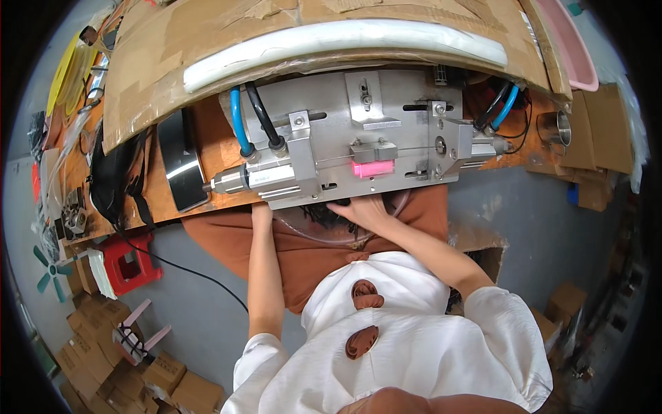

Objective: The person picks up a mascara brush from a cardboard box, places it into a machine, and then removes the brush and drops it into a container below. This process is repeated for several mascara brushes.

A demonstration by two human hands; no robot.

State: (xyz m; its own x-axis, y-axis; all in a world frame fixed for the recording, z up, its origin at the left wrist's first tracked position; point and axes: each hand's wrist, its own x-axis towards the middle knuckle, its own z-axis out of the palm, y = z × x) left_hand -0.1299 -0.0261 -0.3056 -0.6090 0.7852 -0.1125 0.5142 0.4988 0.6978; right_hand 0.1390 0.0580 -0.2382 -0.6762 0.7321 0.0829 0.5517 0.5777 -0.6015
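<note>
On my lap, below the front edge of a metal machine plate (276, 90), rests a clear round basin (293, 231) with loose black pieces (321, 215) in it. My right hand (367, 209) is over the basin at the plate's edge, thumb stretched leftward beside the black pieces. Its other fingers are hidden under the plate. At the basin's left side, my left hand (262, 211) goes beneath the plate, so its fingers are out of sight. Above my hands, a small metal block (373, 150) with a pink piece (373, 168) sits between two metal cylinder assemblies (283, 176).
Blue hoses (238, 123) and black hoses run to the machine. A cardboard cover (152, 83) with a white padded strip (345, 47) overhangs it. A dark phone (182, 162) and a black bag (114, 179) lie left on the wooden table. A metal cup (554, 128) stands right. A red stool (131, 262) is lower left.
</note>
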